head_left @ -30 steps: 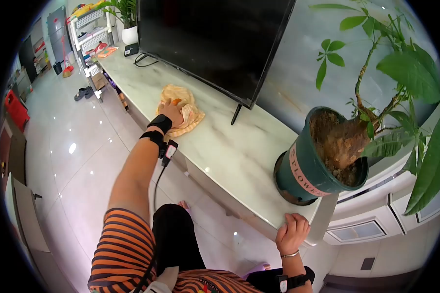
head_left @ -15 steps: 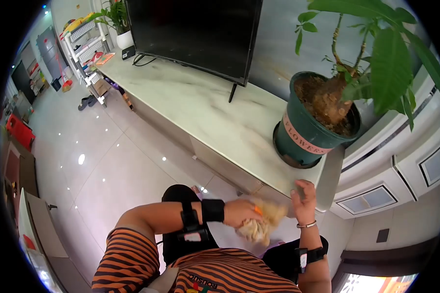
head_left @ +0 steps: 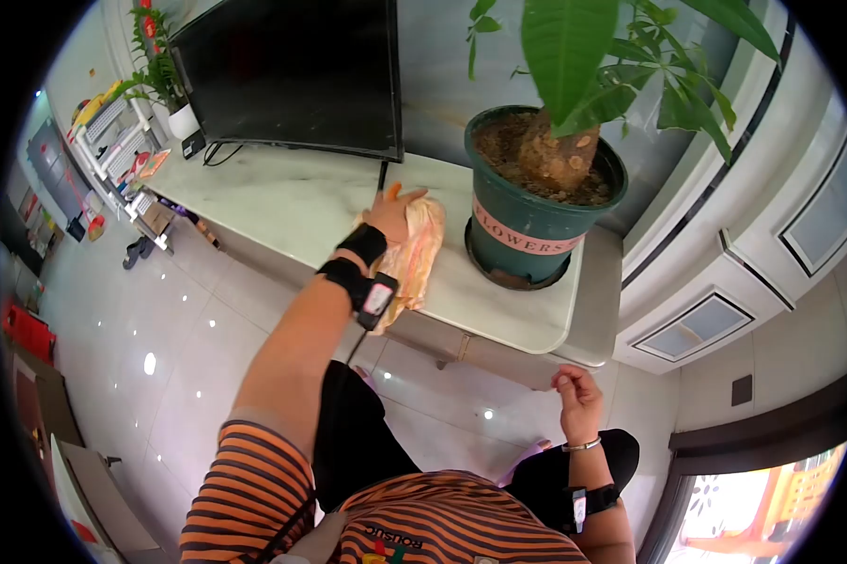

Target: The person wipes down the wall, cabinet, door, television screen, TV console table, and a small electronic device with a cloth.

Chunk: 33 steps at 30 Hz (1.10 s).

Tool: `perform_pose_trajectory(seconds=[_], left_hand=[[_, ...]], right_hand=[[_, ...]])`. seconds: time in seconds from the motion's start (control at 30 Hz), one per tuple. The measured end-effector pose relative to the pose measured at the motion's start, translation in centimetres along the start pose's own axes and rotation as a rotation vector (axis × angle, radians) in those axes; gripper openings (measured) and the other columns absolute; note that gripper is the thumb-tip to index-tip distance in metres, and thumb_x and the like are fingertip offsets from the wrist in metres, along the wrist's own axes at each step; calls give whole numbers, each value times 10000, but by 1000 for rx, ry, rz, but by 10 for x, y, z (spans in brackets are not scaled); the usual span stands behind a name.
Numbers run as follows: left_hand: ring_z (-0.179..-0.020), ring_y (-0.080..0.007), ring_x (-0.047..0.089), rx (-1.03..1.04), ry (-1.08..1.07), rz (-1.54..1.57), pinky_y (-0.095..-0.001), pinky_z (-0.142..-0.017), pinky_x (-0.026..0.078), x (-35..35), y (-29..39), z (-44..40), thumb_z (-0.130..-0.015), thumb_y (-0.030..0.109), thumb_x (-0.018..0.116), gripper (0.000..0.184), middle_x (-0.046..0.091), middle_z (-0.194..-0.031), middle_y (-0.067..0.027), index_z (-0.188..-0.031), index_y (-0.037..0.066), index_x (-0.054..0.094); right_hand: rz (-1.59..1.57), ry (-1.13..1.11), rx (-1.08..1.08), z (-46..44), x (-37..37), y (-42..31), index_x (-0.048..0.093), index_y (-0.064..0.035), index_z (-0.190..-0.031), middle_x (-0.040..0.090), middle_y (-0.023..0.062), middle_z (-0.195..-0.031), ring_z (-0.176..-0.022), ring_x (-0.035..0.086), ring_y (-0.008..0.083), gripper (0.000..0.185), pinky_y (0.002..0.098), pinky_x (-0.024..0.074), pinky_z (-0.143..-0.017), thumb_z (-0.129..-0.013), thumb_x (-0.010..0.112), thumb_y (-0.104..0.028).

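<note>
Onto the bench (head_left: 282, 193) the cloth (head_left: 427, 246) was moved, under open left grip (head_left: 393, 214); right grip (head_left: 579, 397) was curled closed, beyond front edge (head_left: 515, 346).

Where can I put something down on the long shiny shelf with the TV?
The biggest bare patch is between the TV and front edge, left of the left hand. A smaller one is by the front right corner, before the green pot. It's crowded by the black box and white pot, and tight between cloth and green pot.

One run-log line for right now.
left hand: on cloth | cloth: over TV bench edge | right hand: off bench | flowerpot: on bench
</note>
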<state>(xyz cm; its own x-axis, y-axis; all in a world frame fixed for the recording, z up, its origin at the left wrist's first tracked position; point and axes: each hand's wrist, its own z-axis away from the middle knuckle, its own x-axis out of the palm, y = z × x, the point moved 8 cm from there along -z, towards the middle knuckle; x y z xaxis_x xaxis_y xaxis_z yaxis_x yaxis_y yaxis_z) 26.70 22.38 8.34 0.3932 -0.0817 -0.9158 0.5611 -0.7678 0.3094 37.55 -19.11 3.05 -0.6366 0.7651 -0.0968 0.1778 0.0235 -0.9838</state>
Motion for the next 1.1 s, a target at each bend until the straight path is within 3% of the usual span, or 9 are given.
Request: perform_pose_trajectory(seconds=[0.1, 0.37, 0.5, 0.6, 0.7, 0.8, 0.93, 1.03, 1.1], left_hand=[[-1275, -331, 287, -60, -216, -371, -631, -932, 249, 26, 43, 11, -754, 556, 548, 647, 483, -1261, -62, -1310, 274, 379], [-991, -391, 470, 546, 84, 119, -467, -885, 328, 9, 99, 104, -722, 217, 587, 372, 582, -1015, -172, -1090, 164, 573], [-955, -288, 489, 842, 3, 424, -431, -838, 344, -3, 158, 178, -676, 118, 593, 331, 590, -974, -63, -1000, 182, 615], [-933, -285, 565, 625, -764, 502, -352, -799, 430, 54, 177, 235, -719, 86, 573, 355, 603, -1015, -95, -1066, 160, 591], [-907, -320, 567, 347, -827, 116, -411, -734, 460, 77, 182, 247, -752, 142, 546, 398, 592, -1013, -127, -1148, 178, 537], [-874, -326, 582, 95, -659, 354, -408, -746, 469, 67, 183, 231, -764, 180, 562, 375, 612, -957, -127, -1138, 153, 542], [-892, -286, 595, 451, -129, 519, -348, -796, 469, 21, 191, 217, -726, 207, 649, 392, 615, -961, -127, -1094, 99, 567], [-734, -285, 608, 144, -259, 757, -350, -678, 478, -7, 153, 195, -703, 181, 640, 251, 623, -759, -121, -937, 98, 602], [-705, -270, 605, 11, -39, 678, -324, -646, 469, -19, 106, 170, -674, 146, 656, 268, 614, -729, -118, -929, 104, 586]], right_hand=[[28, -10, -1, 12, 1, 6, 588, 13, -963, 608, 44, -788, -733, 566, 106, 135, 228, 457, -699, -848, 528, -24], [14, -73, 42, 20, 14, 21, 593, 18, -969, 608, 48, -777, -722, 571, 101, 150, 225, 460, -685, -833, 541, -17], [60, -220, 94, 26, 36, 30, 575, 17, -1012, 601, 53, -794, -747, 562, 108, 177, 236, 459, -691, -863, 542, -73], [159, -421, 235, 37, 49, 37, 585, 0, -1031, 613, 60, -803, -759, 575, 123, 247, 260, 466, -703, -889, 535, -196], [97, -568, 436, 58, 47, 62, 509, 11, -1157, 610, 87, -927, -799, 589, 159, 500, 294, 471, -753, -892, 495, -413], [-114, -626, 372, 70, 43, 55, 338, 40, -1297, 572, 96, -1009, -830, 588, 173, 666, 280, 468, -774, -848, 582, -386], [181, -557, 292, 64, 41, 23, 344, -22, -1326, 550, 47, -900, -772, 544, 120, 620, 226, 446, -692, -799, 658, -113], [-172, -442, 251, 52, 41, -7, 360, -57, -1326, 525, 20, -862, -734, 511, 95, 575, 209, 430, -667, -812, 618, -48], [-204, -430, 174, 43, 40, -22, 390, -57, -1307, 525, 23, -881, -777, 520, 91, 530, 219, 445, -682, -817, 584, 0]])
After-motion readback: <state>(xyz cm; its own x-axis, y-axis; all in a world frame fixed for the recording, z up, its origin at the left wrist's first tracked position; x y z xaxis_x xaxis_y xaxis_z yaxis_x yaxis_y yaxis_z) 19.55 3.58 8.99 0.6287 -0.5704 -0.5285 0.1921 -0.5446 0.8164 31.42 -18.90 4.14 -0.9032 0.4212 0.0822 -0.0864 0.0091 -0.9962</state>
